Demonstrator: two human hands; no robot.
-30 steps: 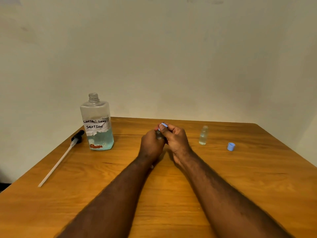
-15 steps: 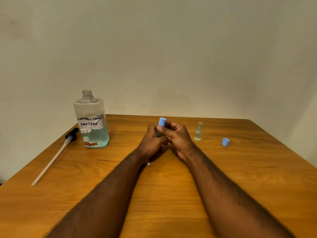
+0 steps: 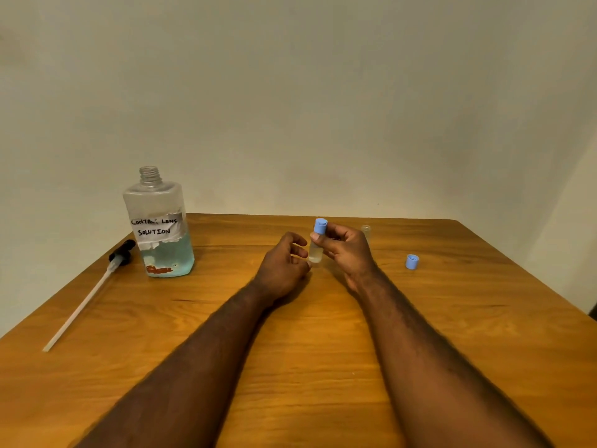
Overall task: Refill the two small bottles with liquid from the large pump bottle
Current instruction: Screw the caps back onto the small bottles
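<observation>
Head view: right of large bottle [image 3: 161, 227], your right grip [image 3: 347, 255] held capped small bottle [image 3: 316, 251]; left grip [image 3: 280, 265] slack, empty.

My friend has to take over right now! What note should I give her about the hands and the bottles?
The right hand pinches the capped small bottle, holding it upright.
The left hand is curled beside that bottle; contact unclear.
The open small bottle stands behind the right hand; its blue cap lies to the right.
The large bottle is open, with the pump lying beside it.
Done: one bottle capped.
Left: probably check the open one's fill, then cap it.
</observation>
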